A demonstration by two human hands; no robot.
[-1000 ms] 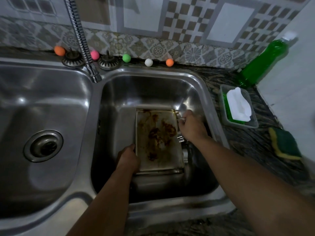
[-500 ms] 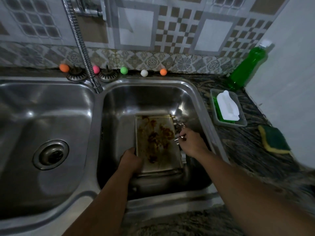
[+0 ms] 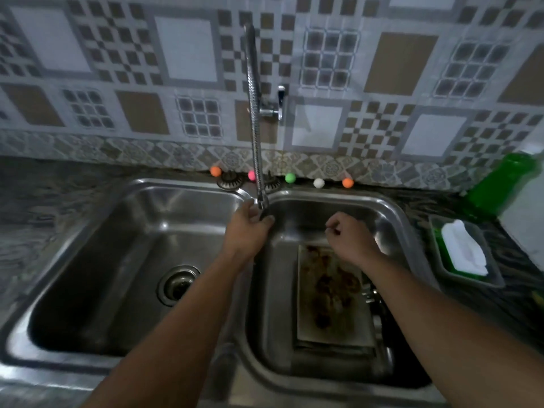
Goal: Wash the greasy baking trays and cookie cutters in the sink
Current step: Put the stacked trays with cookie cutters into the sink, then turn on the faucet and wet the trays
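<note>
The left hand [image 3: 246,231] wraps its fingers around the tip of the flexible ribbed metal faucet hose [image 3: 253,113]; the right hand [image 3: 348,237], fingers loosely curled and apparently empty, partly hides the grease-stained rectangular baking tray [image 3: 332,293] in the steel sink's right basin [image 3: 391,213]

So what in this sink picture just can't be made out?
All from the head view:
- Faucet spout end: covered by the left hand, so whether water runs is unclear.
- Right hand: loosely curled; anything held is hidden.
- Cookie cutters: dim metal bits beside the greasy baking tray, shapes unreadable.
- Right basin's drain: hidden under the tray.
- Green bottle: blurred, cap cut off by the right edge.
</note>
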